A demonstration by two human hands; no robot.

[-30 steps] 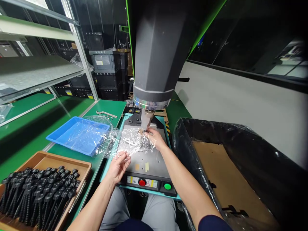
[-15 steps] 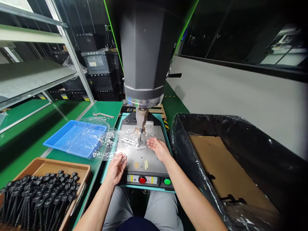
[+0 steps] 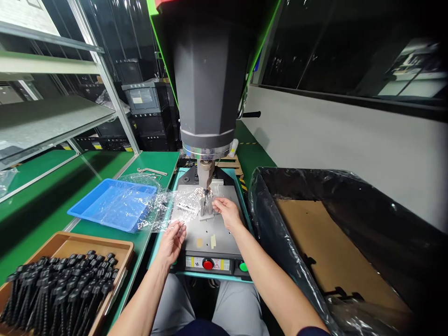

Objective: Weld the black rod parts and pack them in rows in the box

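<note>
A crumpled clear plastic bag (image 3: 168, 198) stretches from the blue tray onto the metal plate (image 3: 196, 240) of a machine. My left hand (image 3: 172, 240) pinches the bag's near edge between thumb and fingers. Above the plate, the machine's narrow metal tool (image 3: 205, 175) reaches down to a small upright fixture (image 3: 206, 207), with the bag's far end bunched around it. My right hand (image 3: 227, 212) is just right of the fixture, thumb and fingertips drawn together beside it. Whatever lies between those fingertips is hidden.
At left, a blue tray (image 3: 94, 200) and a brown tray (image 3: 122, 247) of black ribbed parts (image 3: 63, 284) stand on the green bench. A wrench (image 3: 152, 171) lies behind. Red (image 3: 207, 264) and green (image 3: 243, 266) buttons line the machine's front. A black-lined bin (image 3: 259, 210) stands right.
My right hand has moved slightly left toward the fixture, and its spread fingers have closed together. My left hand keeps its pinch on the bag. The whole view has shifted slightly.
</note>
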